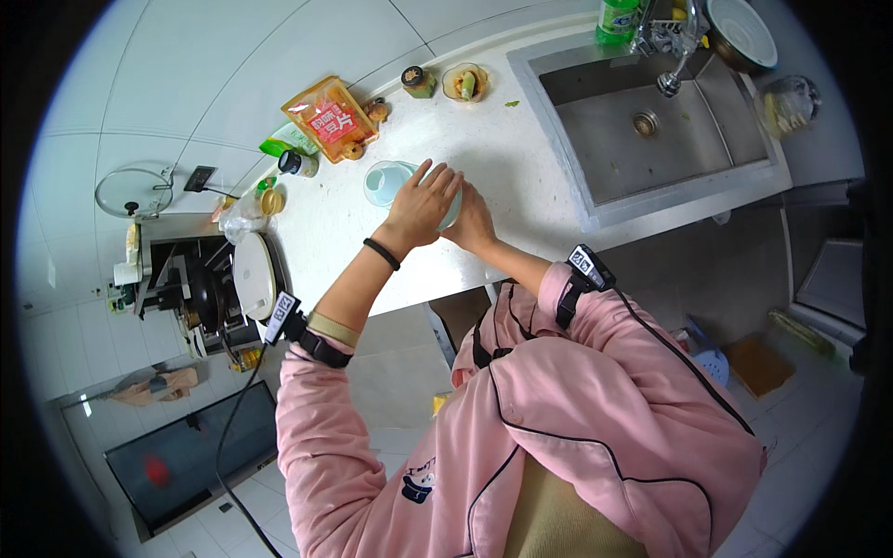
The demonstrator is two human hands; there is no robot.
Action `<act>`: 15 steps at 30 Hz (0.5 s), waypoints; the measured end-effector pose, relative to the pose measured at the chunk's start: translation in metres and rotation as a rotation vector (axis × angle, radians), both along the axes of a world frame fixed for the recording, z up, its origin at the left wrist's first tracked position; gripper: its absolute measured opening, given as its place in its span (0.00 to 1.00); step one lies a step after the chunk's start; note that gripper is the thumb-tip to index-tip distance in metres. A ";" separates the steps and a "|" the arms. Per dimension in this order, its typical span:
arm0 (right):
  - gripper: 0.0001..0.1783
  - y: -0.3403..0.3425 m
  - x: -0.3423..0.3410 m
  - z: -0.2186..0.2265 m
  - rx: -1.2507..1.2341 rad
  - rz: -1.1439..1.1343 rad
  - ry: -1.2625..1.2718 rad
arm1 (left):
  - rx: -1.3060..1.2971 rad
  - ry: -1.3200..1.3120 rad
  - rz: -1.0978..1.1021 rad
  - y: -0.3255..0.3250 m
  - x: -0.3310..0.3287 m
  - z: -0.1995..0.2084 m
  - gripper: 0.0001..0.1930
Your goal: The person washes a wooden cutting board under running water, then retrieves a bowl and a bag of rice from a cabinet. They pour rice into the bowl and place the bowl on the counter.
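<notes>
Both my hands meet over pale blue translucent tableware on the white counter. A round cup-like piece shows just left of my left hand. Between the palms, the edge of a pale blue container is visible. My left fingers stretch across it, lying close together. From the right side, my right hand grips it, its fingers partly hidden behind the left ones. Most of the container is covered by the hands, so its full shape cannot be made out. A black band circles my left wrist.
Along the wall stand an orange food pouch, a dark-lidded jar, a green-filled jar and a glass bowl of scraps. Right is the steel sink with its faucet. A round pale lid lies left, by the stove.
</notes>
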State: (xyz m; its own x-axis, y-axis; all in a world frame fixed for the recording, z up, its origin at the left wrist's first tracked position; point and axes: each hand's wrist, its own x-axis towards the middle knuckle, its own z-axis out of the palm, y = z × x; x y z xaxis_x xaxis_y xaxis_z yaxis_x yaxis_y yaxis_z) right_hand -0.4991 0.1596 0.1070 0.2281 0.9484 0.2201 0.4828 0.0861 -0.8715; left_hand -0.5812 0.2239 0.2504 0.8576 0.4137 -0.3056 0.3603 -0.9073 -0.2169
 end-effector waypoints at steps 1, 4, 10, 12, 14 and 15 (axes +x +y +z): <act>0.59 0.002 0.000 -0.002 -0.005 0.000 0.007 | -0.039 0.058 -0.024 0.006 0.001 -0.002 0.51; 0.56 0.007 0.000 -0.006 -0.034 -0.002 0.033 | -0.221 -0.029 0.058 0.013 0.003 0.000 0.47; 0.56 0.004 0.000 0.000 -0.069 -0.008 0.088 | -0.239 -0.131 0.040 0.018 0.003 0.017 0.48; 0.56 0.003 0.000 0.003 -0.099 -0.014 0.114 | -0.233 -0.089 0.043 0.021 -0.001 0.021 0.49; 0.56 0.003 -0.002 0.006 -0.080 -0.036 0.123 | -0.200 -0.056 -0.011 0.021 -0.005 0.021 0.50; 0.57 0.003 -0.002 0.007 -0.102 -0.021 0.091 | -0.162 -0.040 -0.069 0.020 -0.005 0.020 0.50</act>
State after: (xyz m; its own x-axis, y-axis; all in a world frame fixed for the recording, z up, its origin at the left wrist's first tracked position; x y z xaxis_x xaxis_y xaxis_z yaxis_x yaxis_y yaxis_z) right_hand -0.5009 0.1629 0.1141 0.2631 0.9596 0.0998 0.4017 -0.0149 -0.9156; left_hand -0.5857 0.2436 0.2708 0.8951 0.3013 -0.3285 0.3010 -0.9521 -0.0530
